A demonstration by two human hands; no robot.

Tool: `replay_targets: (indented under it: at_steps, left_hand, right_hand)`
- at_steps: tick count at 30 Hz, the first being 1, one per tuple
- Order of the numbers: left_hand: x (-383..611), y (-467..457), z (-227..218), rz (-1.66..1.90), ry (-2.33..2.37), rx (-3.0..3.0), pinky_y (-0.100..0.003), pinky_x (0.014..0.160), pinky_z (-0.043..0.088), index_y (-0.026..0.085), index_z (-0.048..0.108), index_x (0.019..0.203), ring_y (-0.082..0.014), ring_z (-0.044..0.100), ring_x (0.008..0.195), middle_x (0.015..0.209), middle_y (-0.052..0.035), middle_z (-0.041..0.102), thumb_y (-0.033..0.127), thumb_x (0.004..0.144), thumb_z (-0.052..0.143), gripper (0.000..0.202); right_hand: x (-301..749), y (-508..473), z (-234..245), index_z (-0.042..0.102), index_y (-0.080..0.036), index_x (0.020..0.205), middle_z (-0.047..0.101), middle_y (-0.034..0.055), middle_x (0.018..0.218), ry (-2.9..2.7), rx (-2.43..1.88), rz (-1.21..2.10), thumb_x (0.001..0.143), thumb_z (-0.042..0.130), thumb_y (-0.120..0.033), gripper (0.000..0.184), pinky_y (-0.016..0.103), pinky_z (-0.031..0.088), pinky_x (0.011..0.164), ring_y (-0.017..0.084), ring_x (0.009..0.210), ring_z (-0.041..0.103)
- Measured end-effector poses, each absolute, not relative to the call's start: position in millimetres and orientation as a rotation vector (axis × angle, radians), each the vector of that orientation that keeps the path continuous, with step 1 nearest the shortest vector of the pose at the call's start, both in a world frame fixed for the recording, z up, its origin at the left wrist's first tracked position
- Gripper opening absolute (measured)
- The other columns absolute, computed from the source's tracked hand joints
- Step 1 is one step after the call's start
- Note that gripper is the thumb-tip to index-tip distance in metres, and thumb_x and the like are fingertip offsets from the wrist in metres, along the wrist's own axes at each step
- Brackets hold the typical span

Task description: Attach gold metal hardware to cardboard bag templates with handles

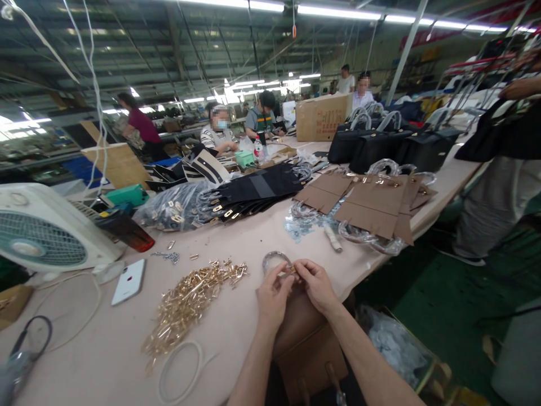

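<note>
At the table's near edge, my left hand [271,296] is closed on a plastic-wrapped bag handle [274,255] that curves up beyond the fingers. Close beside it, my right hand [316,286] pinches a small gold metal fitting [293,269] at the handle's end; the fingertips hide part of it. Below both hands a brown bag panel [315,361] hangs over my lap, with another handle at its lower end. Left of my hands lies a heap of gold metal fittings [190,299], and a roll of white tape [181,372] rests nearer to me.
Brown bag panels [369,206], black panels [262,186] and finished black bags [380,148] cover the table's far side. A phone [129,282] and a fan [51,231] stand left. A person [499,186] is at the right edge; others sit behind.
</note>
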State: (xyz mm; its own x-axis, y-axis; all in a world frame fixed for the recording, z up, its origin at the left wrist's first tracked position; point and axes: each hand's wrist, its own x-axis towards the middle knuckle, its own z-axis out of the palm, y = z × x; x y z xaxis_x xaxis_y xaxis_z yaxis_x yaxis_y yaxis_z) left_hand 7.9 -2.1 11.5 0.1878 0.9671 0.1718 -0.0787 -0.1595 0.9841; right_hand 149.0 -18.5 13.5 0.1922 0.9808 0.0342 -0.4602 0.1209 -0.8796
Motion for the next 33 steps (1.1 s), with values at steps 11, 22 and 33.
replay_targets:
  at_steps: [11, 22, 33]
  left_hand:
    - [12, -3, 17, 1.230, 1.010, 1.268, -0.024, 0.060, 0.054, 0.018, 0.072, 0.112, -0.0128, 0.064, 0.063, 0.082, -0.0018, 0.072, 0.047, 0.086, 0.078, 0.040]
    - [10, -3, 18, 1.283, 0.983, 1.185, -0.021, 0.058, 0.053, 0.018, 0.067, 0.105, -0.0114, 0.063, 0.062, 0.078, 0.0007, 0.069, 0.048, 0.087, 0.076, 0.036]
    - [10, -5, 22, 1.276, 0.925, 1.294, -0.023, 0.056, 0.052, 0.018, 0.067, 0.095, -0.0089, 0.059, 0.061, 0.108, -0.0061, 0.071, 0.043, 0.092, 0.071, 0.026]
  right_hand:
    - [151, -19, 12, 0.075, -0.021, 0.095, 0.068, -0.0013, 0.074, -0.812, -0.845, 1.318, 0.089, 0.079, -0.046, 0.026, 0.025, 0.044, 0.065, 0.012, 0.066, 0.057]
    - [142, -27, 29, 0.075, -0.020, 0.098, 0.072, 0.0013, 0.079, -1.025, -1.000, 1.156, 0.093, 0.072, -0.048, 0.028, 0.031, 0.053, 0.074, 0.017, 0.072, 0.065]
    - [141, -27, 27, 0.078, -0.024, 0.107, 0.076, 0.0044, 0.097, -1.014, -1.037, 1.087, 0.090, 0.075, -0.046, 0.028, 0.033, 0.057, 0.077, 0.021, 0.083, 0.069]
